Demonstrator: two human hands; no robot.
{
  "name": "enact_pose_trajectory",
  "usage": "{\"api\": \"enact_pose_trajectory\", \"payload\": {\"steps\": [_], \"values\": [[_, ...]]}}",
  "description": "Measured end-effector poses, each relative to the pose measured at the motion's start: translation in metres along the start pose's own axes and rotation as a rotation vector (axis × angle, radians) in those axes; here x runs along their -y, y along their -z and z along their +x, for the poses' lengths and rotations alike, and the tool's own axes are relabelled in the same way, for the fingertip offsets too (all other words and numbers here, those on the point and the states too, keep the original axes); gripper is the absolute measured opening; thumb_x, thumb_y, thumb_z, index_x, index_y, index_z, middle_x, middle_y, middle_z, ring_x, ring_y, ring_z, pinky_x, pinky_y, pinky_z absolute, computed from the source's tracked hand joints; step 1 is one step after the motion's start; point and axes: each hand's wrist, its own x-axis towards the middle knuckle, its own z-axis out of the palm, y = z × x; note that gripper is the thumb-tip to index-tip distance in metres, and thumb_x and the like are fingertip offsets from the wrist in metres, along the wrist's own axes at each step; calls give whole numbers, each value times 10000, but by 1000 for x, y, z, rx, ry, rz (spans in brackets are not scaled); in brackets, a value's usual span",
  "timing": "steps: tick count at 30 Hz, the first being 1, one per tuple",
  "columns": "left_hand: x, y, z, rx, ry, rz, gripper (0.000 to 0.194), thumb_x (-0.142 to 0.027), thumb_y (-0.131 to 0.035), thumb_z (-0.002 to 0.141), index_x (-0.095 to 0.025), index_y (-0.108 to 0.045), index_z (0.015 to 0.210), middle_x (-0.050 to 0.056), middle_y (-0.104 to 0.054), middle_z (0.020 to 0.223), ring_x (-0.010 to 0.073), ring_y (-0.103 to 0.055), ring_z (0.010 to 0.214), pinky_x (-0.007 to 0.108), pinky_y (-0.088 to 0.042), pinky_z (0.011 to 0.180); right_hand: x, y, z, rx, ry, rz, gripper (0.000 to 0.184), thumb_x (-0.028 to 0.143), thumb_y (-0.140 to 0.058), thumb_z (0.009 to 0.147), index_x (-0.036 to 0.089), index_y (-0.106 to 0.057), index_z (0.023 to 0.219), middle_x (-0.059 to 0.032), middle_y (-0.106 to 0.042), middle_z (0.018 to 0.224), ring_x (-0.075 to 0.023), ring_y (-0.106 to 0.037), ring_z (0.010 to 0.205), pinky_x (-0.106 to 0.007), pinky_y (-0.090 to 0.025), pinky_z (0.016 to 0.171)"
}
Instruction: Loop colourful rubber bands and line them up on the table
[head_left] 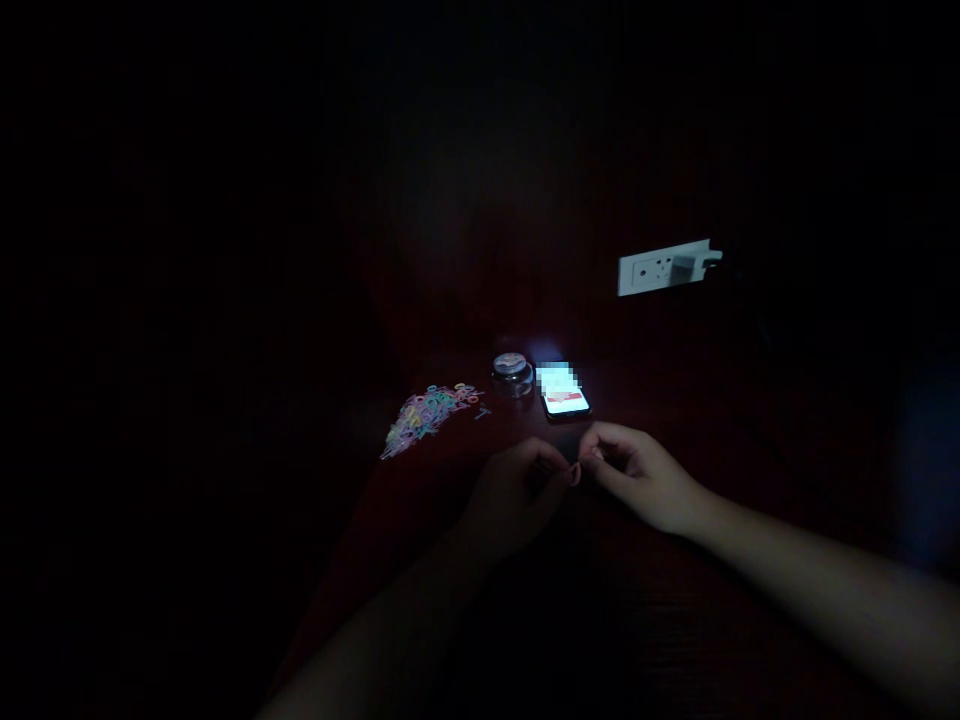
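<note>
Both forearms enter from the lower corners of the view and extend over a dark red surface (pixel 442 478), with the left forearm in deeper shadow. The left hand (pixel 511 500) is positioned with thumb and index finger brought together, its grip pinching one side of a small pinkish-orange loop (pixel 575 474). The right hand (pixel 649 482) applies a matching grip, thumb and index fingertips pressed together on the opposite, upper side of the same loop. The loop is thus located between the two sets of fingertips. Just beyond the hands, a smartphone (pixel 568 406) lies face up with its screen lit; part of the display is pixelated. To the left, a heap of small pastel plastic pieces (pixel 426 417), some ring-shaped and some strip-like, is spread near the surface's left edge; one stray piece (pixel 483 412) lies apart at its right. A transparent lidded jar (pixel 513 381) stands upright between heap and smartphone. Farther back at the right, a white socket panel (pixel 643 273) carries a connected plug (pixel 710 259).
</note>
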Motion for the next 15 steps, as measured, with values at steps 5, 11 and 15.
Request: {"api": "enact_pose_trajectory", "payload": {"steps": [5, 11, 15], "values": [[-1, 1, 0, -3, 8, 2, 156, -329, -601, 887, -174, -617, 889, 27, -705, 833, 138, -632, 714, 251, -474, 641, -1, 1, 0, -16, 0, 7, 142, 300, -573, 874, 195, -554, 782, 2, -590, 707, -166, -557, 664, -287, -425, 602], [-1, 1, 0, 1, 25, 2, 166, -337, -599, 890, -173, -621, 902, 32, -708, 853, 142, -637, 730, 250, -474, 647, 4, 2, -2, 43, 35, 12, 135, 330, -562, 895, 196, -566, 875, -9, -602, 750, -163, -545, 687, -288, -435, 626], [-1, 2, 0, -6, 8, 34, 113, -280, -597, 880, -173, -628, 902, 28, -707, 879, 140, -636, 748, 251, -479, 669, 5, 0, -3, 97, 52, -72, 135, 327, -565, 888, 199, -592, 854, 7, -555, 716, -151, -507, 657, -277, -418, 606]]}}
